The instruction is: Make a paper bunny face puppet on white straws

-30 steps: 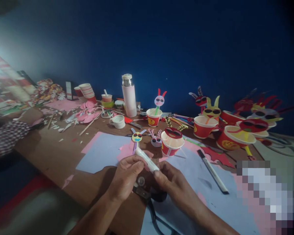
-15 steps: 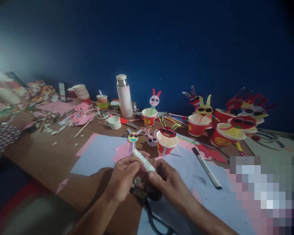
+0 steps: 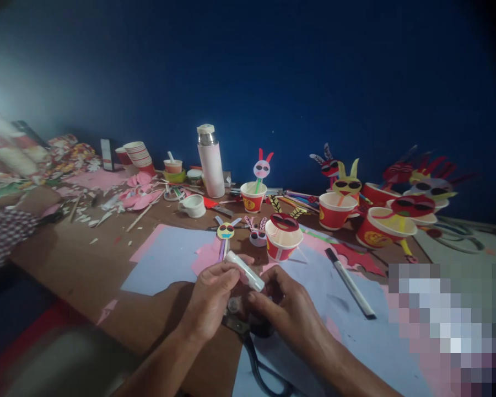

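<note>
A white glue stick slants between my two hands over the table. My left hand grips it along its side, thumb and fingers closed round it. Curled fingers of my right hand meet its lower right end; the fingertips are partly hidden. Beneath the hands lie black-handled scissors, their blades mostly covered, and a small round clear piece. Just beyond the glue stick are a yellow paper bunny face on a purple stem and a pale one with striped ears.
A paper cup with a red face stands close ahead; several decorated cups are at right. A marker lies on white paper. Farther back are a flask, a white mug and paper scraps. Another person's checkered sleeve is at left.
My right thumb has shifted slightly down from the end of the glue stick. My left hand keeps its hold. The whole view has moved a little.
</note>
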`<state>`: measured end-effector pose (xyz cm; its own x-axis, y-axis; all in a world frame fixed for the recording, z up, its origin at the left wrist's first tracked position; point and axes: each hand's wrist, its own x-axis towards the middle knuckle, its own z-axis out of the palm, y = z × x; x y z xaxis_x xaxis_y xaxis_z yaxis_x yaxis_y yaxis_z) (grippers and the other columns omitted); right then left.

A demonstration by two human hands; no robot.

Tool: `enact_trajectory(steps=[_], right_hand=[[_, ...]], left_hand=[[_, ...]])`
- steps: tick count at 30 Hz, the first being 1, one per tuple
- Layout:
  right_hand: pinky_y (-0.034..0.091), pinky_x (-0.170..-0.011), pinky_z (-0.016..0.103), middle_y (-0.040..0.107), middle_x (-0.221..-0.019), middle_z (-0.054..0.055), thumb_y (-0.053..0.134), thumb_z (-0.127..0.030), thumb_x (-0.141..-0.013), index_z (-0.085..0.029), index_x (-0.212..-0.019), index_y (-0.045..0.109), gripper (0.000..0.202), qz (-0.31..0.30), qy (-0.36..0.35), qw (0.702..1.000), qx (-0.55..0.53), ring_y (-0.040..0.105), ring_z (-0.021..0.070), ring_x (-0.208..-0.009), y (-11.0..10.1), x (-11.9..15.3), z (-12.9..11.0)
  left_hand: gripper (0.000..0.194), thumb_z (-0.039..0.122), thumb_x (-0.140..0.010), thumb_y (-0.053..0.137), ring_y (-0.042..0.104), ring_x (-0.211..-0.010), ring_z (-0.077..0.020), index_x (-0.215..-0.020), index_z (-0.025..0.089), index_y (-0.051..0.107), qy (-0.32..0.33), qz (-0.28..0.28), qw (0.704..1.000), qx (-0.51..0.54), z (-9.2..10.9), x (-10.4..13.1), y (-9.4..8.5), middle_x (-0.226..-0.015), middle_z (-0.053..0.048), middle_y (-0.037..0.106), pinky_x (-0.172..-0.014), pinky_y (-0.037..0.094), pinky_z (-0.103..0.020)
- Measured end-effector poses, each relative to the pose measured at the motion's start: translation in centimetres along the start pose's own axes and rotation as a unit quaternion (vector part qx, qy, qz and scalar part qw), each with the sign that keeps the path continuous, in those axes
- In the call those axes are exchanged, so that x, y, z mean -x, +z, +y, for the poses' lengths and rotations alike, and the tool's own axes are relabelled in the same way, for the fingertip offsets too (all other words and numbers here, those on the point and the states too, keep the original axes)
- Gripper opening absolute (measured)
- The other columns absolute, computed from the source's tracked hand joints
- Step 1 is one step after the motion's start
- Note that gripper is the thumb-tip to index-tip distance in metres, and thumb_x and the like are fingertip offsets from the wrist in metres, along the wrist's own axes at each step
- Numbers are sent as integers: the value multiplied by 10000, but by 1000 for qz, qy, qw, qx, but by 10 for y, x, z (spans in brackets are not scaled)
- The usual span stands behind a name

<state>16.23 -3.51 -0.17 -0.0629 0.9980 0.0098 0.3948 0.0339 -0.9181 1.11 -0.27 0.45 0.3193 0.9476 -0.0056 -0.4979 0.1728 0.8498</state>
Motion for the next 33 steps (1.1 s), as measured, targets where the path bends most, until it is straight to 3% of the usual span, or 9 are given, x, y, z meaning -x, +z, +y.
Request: enact_trajectory(steps=[4,6,10,14,19,23,28,31,33], right_hand=[[315,-489,220,449,-607,-26,362,-486,-882,-179,-690,447,372,-74,1,992,-101,402,102,-543,3,-2,0],[310,-482,220,416,-581,-31,324,-483,-894,-181,-642,425,406,-80,3,991,-107,383,98,-528,4,-3,1],[318,-510,225,500,-616,-23,460,-398,-852,-181,-722,472,253,-22,-7,1000,10,442,115,-558,2,-1,0],[317,-526,238,560,-673,2,538,-336,-794,-185,-777,492,158,32,-21,986,161,479,143,-581,0,1,-1],[330,-537,234,587,-688,11,529,-351,-802,-194,-782,503,161,53,-39,980,189,523,161,-609,-2,0,2],[326,-524,228,611,-652,13,448,-406,-854,-195,-767,516,238,65,-50,977,195,546,155,-583,-3,-3,6],[294,-507,255,646,-636,37,478,-300,-842,-190,-719,567,188,70,-90,931,346,579,175,-557,1,-8,17],[304,-536,282,645,-626,53,566,-265,-778,-192,-669,591,133,74,-140,894,418,584,195,-550,4,-9,23],[322,-566,297,637,-632,50,601,-270,-754,-198,-664,597,115,75,-162,891,417,576,197,-555,3,-8,24]], left_hand=[[108,218,-752,636,569,-861,-171,-713,137,696,-8,-9,1000,-5,0,-1,0,-1052,-64,607,-760,428,-245],[109,217,-757,628,564,-856,-164,-714,142,695,-4,-9,1000,-9,0,-1,-1,-1038,-61,611,-756,424,-238],[147,214,-774,602,539,-873,-160,-673,135,674,8,-2,1000,-19,0,0,-1,-1041,-63,608,-774,408,-238],[163,215,-774,593,525,-823,-147,-653,130,662,5,-7,1000,-26,0,1,0,-1059,-71,601,-748,405,-238],[164,243,-746,627,524,-806,-153,-631,127,648,-8,9,998,-62,2,2,2,-1066,-84,590,-699,398,-235],[188,295,-723,645,525,-711,-155,-627,134,631,-2,63,993,-101,2,1,-3,-795,-62,613,-650,402,-243],[203,306,-689,667,536,-838,-183,-614,119,638,35,152,978,-139,3,-5,-12,-943,-81,615,-694,406,-234],[163,281,-683,671,483,-636,-100,-653,122,648,35,172,975,-140,6,-7,-12,-844,-39,605,-589,383,-202],[152,277,-696,661,411,-537,-73,-681,128,640,14,156,978,-136,9,-6,-9,-696,-2,560,-507,338,-189]])
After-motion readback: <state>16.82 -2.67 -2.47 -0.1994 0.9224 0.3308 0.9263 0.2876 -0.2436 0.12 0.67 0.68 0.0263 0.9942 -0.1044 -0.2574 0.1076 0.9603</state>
